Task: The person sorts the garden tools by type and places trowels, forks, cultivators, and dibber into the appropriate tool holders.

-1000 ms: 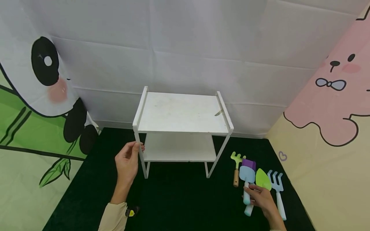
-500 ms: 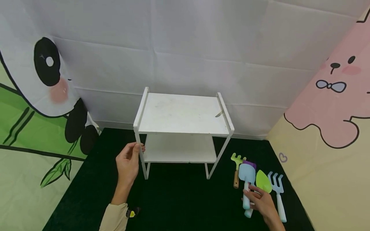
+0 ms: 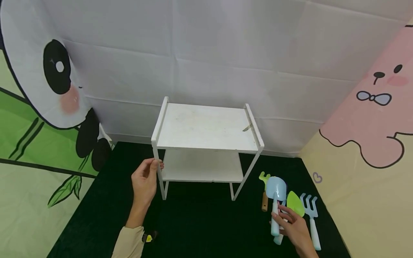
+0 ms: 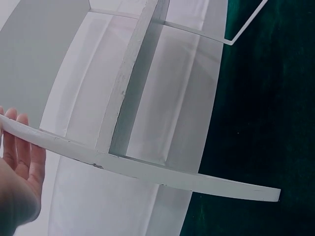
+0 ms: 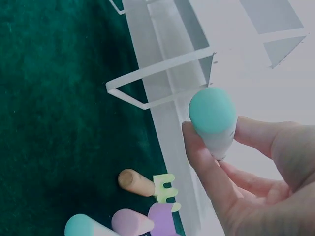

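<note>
In the head view, a white two-tier shelf (image 3: 206, 127) stands against the back wall. My left hand (image 3: 143, 184) grips its front left leg; in the left wrist view the fingers (image 4: 22, 152) lie around the white bar. My right hand (image 3: 294, 227) pinches the handle of a light blue garden trowel (image 3: 276, 188), its blade pointing toward the wall. From the right wrist, the handle's teal end (image 5: 212, 109) shows between thumb and fingers, above the other tools. Beneath it in the head view, another pale handle (image 3: 278, 239) is partly hidden by the trowel and hand.
Several tools lie on the dark green floor (image 3: 206, 222) at right: a green rake (image 3: 265, 202) with a wooden handle, a lime green blade (image 3: 295, 204) and a light blue fork (image 3: 311, 211). The right wrist view also shows a purple tool (image 5: 163, 219) and a pink handle (image 5: 132, 222).
The blue trowel has come up with my right hand and now covers the purple tool in the head view. My left hand keeps its grip on the shelf leg.
</note>
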Available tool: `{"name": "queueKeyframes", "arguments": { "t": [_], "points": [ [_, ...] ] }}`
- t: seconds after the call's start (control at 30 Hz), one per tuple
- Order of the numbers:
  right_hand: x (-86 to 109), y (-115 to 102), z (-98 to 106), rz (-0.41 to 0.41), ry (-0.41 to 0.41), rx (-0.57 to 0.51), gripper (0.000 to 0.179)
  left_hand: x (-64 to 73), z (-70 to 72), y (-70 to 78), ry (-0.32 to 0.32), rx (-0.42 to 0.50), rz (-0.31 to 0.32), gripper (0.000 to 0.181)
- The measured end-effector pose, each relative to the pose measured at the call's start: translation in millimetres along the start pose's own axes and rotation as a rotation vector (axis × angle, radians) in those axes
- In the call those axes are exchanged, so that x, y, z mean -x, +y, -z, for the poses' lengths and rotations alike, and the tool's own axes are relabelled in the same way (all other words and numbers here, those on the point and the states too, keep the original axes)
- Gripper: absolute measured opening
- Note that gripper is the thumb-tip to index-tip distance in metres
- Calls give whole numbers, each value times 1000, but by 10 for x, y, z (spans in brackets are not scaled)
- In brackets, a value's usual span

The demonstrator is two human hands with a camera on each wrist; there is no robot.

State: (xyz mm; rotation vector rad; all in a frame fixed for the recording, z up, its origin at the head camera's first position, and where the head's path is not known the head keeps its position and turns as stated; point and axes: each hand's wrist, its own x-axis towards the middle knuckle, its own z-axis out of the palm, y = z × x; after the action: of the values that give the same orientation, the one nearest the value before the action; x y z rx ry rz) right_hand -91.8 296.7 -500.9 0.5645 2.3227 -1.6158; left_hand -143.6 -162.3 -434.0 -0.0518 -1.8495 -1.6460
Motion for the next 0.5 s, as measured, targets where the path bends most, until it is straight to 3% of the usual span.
{"name": "queueKeyframes", "arguments": {
  "t": [0.1, 0.3, 0.5],
  "points": [
    [48, -43, -11, 10, 7, -8, 75, -2, -16, 47, 1, -6, -7, 16],
    [163, -111, -40, 34, 16, -37, 76, -21, 5, -181, 7, 10, 4, 14],
    [303, -187, -84, 92, 19, -22, 72, -24, 21, -232, 4, 25, -12, 16]
  ]
}}
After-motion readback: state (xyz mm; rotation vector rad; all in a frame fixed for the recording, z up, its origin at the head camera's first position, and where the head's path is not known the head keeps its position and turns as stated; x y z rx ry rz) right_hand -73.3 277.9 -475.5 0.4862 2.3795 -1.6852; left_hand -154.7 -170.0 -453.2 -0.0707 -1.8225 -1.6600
